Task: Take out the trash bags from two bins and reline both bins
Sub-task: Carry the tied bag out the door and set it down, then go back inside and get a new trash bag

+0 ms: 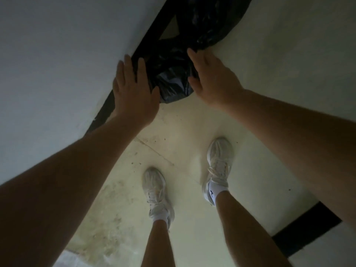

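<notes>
Head view, looking straight down; dim light; black trash bag (pixel 171 81) lies on the pale floor (pixel 188 132) against the foot of the wall (pixel 57 54), bulging and crinkled; contents hidden by the opaque plastic; a second black bag (pixel 212 20) lies just beyond it, the two touching or joined, cannot tell which; left hand (pixel 133 89) has its fingers straight and spread, flat at the near bag's left side, over the dark baseboard (pixel 104 110); right hand (pixel 213 78) likewise spread, fingers straight, thumb at the bag's right edge; neither hand has hold of anything; floor stained and flecked with dark specks; white sneakers (pixel 154 187) planted behind the bag, right foot further forward
</notes>
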Tool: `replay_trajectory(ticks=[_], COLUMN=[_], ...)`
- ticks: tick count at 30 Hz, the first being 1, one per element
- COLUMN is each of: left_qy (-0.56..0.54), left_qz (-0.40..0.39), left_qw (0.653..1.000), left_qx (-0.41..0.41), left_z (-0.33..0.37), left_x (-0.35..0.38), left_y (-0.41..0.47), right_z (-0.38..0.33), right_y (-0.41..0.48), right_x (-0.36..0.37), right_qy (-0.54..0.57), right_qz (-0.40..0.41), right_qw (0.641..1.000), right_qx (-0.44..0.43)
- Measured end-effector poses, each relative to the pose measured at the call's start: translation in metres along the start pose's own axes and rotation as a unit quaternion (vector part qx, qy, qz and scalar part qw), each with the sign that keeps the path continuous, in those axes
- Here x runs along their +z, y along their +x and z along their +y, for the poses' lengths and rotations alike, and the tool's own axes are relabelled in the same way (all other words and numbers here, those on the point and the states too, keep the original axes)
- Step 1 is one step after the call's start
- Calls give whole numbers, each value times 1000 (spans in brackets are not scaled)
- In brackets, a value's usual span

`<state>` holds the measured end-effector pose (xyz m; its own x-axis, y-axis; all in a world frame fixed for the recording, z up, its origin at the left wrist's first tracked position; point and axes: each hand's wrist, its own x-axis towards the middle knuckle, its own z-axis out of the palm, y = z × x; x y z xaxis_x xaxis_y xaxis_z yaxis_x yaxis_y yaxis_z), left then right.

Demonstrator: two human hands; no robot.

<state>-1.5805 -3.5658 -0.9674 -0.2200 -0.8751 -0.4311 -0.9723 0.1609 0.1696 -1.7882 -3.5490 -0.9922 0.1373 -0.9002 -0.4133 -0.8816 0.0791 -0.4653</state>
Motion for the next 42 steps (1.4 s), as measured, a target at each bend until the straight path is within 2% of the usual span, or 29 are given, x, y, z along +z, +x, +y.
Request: replay_trajectory(ticks=[3, 7, 11, 17, 23, 28, 32, 36, 39, 42], left_qy=[28, 48, 30, 11, 3, -19, -41, -66, -107, -136], left_qz=[22, 78, 160, 238, 282, 253, 256, 250, 252, 258], left_qw=[998, 991, 971, 926, 880, 852, 787, 708, 638, 548], left_qx=[45, 101, 175, 294, 382, 459, 560, 657, 720, 784], left_z=[7, 36, 93, 188, 231, 259, 290, 348, 383, 402], left_x=[-23, -86, -180, -340, -454, -506, -538, -567, -582, -575], left_y=[-19, -24, -39, -110, -192, -295, -392, -502, -603, -705], right_z=[2, 7, 2, -43, -83, -154, -222, -289, -342, -391], right_y=[-22, -49, -92, -213, -357, -498, -614, -747, -855, -957], right_x=[-32, -111, -207, -341, -420, -422, -421, -438, -435, -404], right_qy=[-13, -25, -32, -35, -69, -69, -133, -218, -305, -349], right_qz=[26, 127, 229, 322, 425, 476, 485, 491, 493, 511], right_qw=[1000, 991, 971, 942, 886, 822, 794, 747, 689, 615], right_qx=[-1, 35, 65, 83, 170, 304, 342, 390, 436, 488])
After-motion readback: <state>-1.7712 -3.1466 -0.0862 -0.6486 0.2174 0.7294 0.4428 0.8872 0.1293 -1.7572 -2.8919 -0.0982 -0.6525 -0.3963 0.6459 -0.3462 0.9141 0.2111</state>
